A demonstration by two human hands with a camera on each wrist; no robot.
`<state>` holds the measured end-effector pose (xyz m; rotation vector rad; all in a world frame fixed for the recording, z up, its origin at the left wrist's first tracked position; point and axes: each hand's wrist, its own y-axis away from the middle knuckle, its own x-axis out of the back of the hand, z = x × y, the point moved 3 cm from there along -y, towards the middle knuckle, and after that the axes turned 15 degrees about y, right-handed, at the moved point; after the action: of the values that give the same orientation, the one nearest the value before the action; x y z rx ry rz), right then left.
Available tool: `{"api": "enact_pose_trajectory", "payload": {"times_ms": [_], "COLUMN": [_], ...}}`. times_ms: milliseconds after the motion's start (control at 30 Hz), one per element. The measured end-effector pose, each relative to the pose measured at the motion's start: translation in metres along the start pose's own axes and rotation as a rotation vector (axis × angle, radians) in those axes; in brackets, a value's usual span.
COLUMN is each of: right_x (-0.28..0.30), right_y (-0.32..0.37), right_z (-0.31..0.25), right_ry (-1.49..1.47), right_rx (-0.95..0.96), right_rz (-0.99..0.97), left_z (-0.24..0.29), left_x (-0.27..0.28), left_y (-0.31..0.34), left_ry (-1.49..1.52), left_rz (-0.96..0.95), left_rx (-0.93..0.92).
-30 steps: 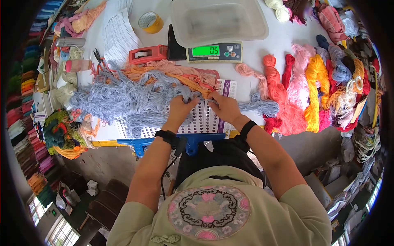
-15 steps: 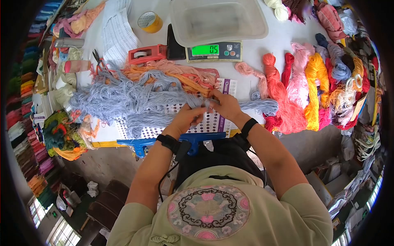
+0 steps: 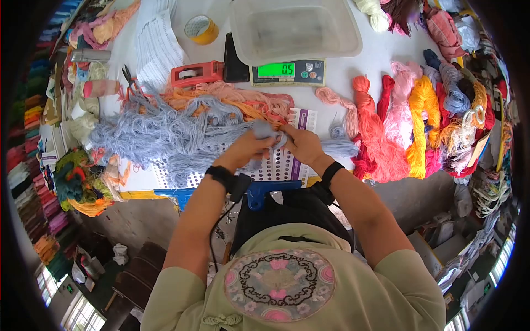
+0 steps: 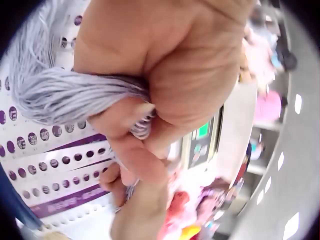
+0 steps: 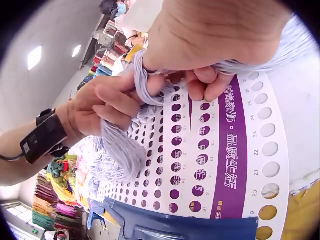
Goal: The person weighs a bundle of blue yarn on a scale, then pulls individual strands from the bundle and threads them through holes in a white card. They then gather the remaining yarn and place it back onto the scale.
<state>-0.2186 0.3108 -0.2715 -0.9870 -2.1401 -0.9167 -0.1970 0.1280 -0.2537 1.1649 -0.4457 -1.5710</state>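
Observation:
Pale blue-grey yarn (image 4: 70, 95) passes through both hands. My left hand (image 3: 247, 151) grips a thick bundle of it, fingers curled round the strands, and a loop hangs below that hand in the right wrist view. Close against it, my right hand (image 3: 303, 145) pinches the same yarn between curled fingers, and a loop of strands (image 5: 141, 80) spans the two hands. The tail of the yarn (image 3: 339, 147) runs out to the right of the right hand. Beneath the hands lies a white card with rows of holes and purple bands (image 5: 195, 150).
A large blue-grey yarn heap (image 3: 160, 132) spreads to the left, over orange skeins (image 3: 237, 107). A blue clip (image 3: 259, 193) sits at the front edge. Behind stand a scale (image 3: 287, 71), a plastic tub (image 3: 353, 33) and a red tape dispenser (image 3: 196, 73). Coloured skeins (image 3: 381, 138) lie right.
My left hand went from beside the yarn in to the right hand and now holds a raised bunch and loop. The yarn tail at the right has slid leftward. The right hand stays nearly in place.

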Motion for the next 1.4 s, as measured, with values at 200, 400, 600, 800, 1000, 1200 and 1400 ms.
{"api": "enact_pose_trajectory", "payload": {"times_ms": [200, 400, 600, 800, 1000, 1200, 1400], "right_x": [-0.004, -0.004, -0.005, 0.005, 0.003, -0.009, -0.011], "right_y": [-0.005, -0.007, -0.009, -0.001, -0.005, -0.016, -0.020], "right_z": [0.001, 0.000, 0.002, -0.012, -0.007, 0.005, 0.006], "right_ry": [0.103, 0.131, 0.116, 0.073, 0.109, 0.072, 0.119], "right_rx": [0.013, 0.042, 0.030, 0.039, 0.128, 0.200, 0.201], "right_rz": [0.059, 0.037, -0.008, 0.053, 0.087, 0.158, 0.168], "left_z": [0.022, 0.062, 0.029, -0.027, -0.012, 0.009, 0.010], "left_x": [0.070, 0.157, 0.025, 0.001, 0.006, 0.015, 0.030], "left_y": [0.084, 0.107, 0.062, -0.013, -0.008, 0.008, 0.019], "left_ry": [0.533, 0.967, -0.041, -1.100, -1.019, -1.147, -1.134], "left_rz": [-0.048, 0.258, 0.496, 0.424, 0.262, 0.298, 0.345], "left_rx": [-0.339, -0.723, -0.566, -0.813, -0.624, -0.481, -0.515]}}
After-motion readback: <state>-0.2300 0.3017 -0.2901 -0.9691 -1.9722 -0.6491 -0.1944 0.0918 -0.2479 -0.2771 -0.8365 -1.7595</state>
